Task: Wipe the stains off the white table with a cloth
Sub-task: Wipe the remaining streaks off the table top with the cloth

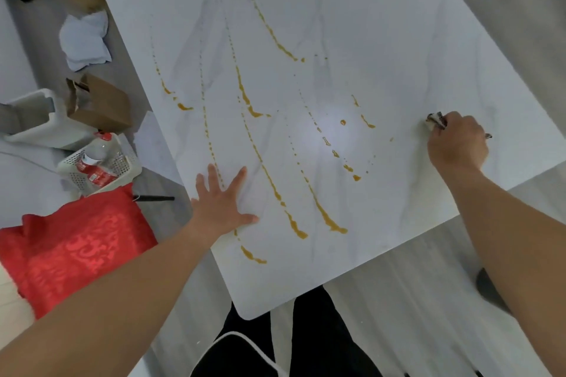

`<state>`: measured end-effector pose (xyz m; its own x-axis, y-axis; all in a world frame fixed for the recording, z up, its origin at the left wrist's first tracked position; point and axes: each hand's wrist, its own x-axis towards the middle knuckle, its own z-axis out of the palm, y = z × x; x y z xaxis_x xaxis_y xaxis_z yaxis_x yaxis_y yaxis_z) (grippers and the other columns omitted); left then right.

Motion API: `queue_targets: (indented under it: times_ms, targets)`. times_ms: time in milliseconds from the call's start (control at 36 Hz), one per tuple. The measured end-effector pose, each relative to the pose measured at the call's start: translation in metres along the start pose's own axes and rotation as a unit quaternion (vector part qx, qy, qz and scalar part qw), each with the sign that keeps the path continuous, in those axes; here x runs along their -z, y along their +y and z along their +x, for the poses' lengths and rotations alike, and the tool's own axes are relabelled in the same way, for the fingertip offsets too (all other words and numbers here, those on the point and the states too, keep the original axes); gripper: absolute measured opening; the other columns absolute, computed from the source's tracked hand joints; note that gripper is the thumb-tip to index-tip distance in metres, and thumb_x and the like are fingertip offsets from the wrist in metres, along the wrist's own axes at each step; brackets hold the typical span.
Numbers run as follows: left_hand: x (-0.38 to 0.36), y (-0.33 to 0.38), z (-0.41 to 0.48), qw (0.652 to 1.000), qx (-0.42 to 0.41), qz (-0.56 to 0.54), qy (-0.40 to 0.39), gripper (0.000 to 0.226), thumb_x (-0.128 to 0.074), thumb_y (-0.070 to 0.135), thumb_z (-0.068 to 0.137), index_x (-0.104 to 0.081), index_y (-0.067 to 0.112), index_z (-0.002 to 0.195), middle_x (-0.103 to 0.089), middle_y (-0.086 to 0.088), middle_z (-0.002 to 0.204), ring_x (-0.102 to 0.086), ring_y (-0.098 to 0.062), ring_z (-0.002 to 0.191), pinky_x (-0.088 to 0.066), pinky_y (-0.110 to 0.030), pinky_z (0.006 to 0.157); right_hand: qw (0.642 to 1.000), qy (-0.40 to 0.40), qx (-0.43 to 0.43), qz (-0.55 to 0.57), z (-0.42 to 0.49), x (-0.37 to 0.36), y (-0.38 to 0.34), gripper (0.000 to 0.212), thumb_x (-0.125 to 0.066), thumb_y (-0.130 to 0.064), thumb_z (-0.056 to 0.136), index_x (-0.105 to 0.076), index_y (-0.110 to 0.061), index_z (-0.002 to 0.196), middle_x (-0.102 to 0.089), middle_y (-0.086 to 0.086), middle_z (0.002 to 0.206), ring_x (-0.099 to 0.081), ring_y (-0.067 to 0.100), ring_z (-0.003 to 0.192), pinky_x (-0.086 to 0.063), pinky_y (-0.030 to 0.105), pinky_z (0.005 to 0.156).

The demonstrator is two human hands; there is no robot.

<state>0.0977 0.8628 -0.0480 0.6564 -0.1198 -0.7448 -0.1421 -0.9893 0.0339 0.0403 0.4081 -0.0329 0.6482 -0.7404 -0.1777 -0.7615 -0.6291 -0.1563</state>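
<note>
Your left hand [222,204] lies flat on the white table [382,24], fingers straight and spread wide, palm near the table's left edge. Your right hand [458,142] has its fingers curled round a small bunched cloth [436,121], pressing it to the surface near the right edge. Orange-yellow stains [269,180] run in several long broken streaks between your 2 hands and toward the far end. On the floor at left: a red fabric [73,246], a basket [122,167] holding a bottle [95,159].

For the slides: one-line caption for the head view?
Right hand grips crumpled cloth; left hand flat on white marbled table with amber stains.
</note>
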Motion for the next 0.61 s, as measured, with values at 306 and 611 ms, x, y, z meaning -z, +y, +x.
queue_targets:
  times_ms: [306,611]
  targets:
    - [-0.003,0.002,0.006,1.0,0.008,0.018,-0.005,0.123,-0.067,0.082,0.073,0.027,0.058,0.148,0.041,-0.007,0.16,0.027,-0.041,0.15,-0.014,-0.069,0.12,0.998,-0.037,-0.022,0.038,-0.004,-0.037,-0.021,0.026,-0.039,-0.023,0.102,-0.048,-0.009,0.122,-0.048,0.019,0.121,-0.048,0.041,0.113,-0.036,0.044,0.074]
    - [-0.005,0.0,0.0,1.0,0.004,0.012,0.008,0.12,-0.066,0.084,0.071,0.025,0.062,0.147,0.037,0.007,0.162,0.025,-0.035,0.152,-0.015,-0.074,0.117,0.993,-0.058,0.107,0.008,-0.055,-0.057,-0.013,0.029,-0.044,-0.026,0.101,-0.051,-0.02,0.128,-0.05,0.012,0.117,-0.048,0.035,0.108,-0.039,0.041,0.071]
